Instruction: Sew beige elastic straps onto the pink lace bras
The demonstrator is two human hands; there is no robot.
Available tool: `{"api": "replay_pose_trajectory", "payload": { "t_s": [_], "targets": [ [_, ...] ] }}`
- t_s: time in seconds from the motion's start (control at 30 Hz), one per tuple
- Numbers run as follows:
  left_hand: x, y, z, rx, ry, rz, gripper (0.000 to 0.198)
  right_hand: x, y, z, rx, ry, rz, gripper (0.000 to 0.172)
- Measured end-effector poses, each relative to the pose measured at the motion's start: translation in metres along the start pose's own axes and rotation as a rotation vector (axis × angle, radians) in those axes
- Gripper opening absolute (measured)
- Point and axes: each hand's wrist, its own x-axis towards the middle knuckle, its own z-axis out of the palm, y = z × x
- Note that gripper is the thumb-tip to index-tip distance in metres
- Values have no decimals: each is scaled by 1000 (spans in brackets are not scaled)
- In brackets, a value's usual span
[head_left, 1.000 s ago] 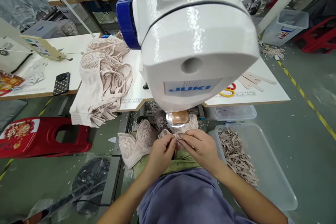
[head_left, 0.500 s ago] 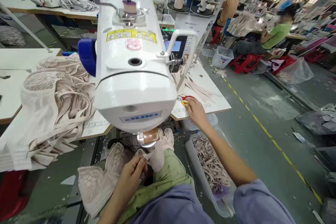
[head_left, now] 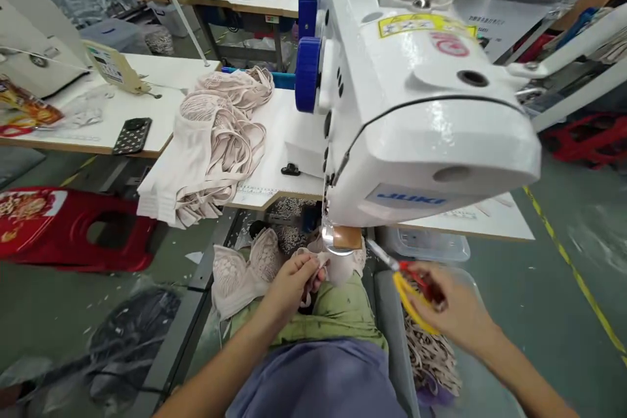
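My left hand [head_left: 297,282] pinches the edge of a pale pink bra [head_left: 245,274], just below the sewing head of the white machine [head_left: 441,144]. The bra's lace cups drape over my lap to the left, and its other part passes beneath the metal arm end [head_left: 341,240]. In my right hand [head_left: 453,304] are scissors [head_left: 409,287] with red and yellow handles. The hand is slightly blurred, fingers closed round the handles. The blades point up and left toward the machine's arm end, apart from the bra.
A stack of pale pink bras [head_left: 215,144] lies on the white table left of the machine. Beside my right leg stands a bin [head_left: 386,339] of fabric strips. A red stool [head_left: 117,228] and a phone [head_left: 132,135] are at the left.
My right hand has picked up the scissors from the table's right side and brought them down toward the bra. My left hand still pinches the bra. The view has turned left.
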Motion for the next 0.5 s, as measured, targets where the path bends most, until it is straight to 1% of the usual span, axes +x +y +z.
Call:
{"api": "replay_pose_trajectory", "payload": {
  "t_s": [0.03, 0.1, 0.2, 0.27, 0.37, 0.43, 0.5],
  "targets": [
    [-1, 1, 1, 6, 1, 4, 43, -11, -10, 7, 8, -49, -68, 24],
    [-1, 2, 2, 34, 0, 10, 42, -21, -27, 19, -2, -109, -181, 26],
    [-3, 3, 4, 95, -8, 19, 40, -14, -39, 32, -2, -89, -250, 26],
    [-4, 3, 5, 129, -11, 29, 38, -7, -37, 39, -1, -99, -266, 25],
    [-6, 6, 5, 151, -12, 46, 31, -4, -29, 45, 11, -156, -261, 26],
    [-8, 8, 3, 149, -16, 45, 26, -7, -23, 45, 18, -191, -232, 27],
    [-9, 8, 0, 134, -25, 28, 25, -13, -19, 44, 27, -201, -170, 25]
  ]
}}
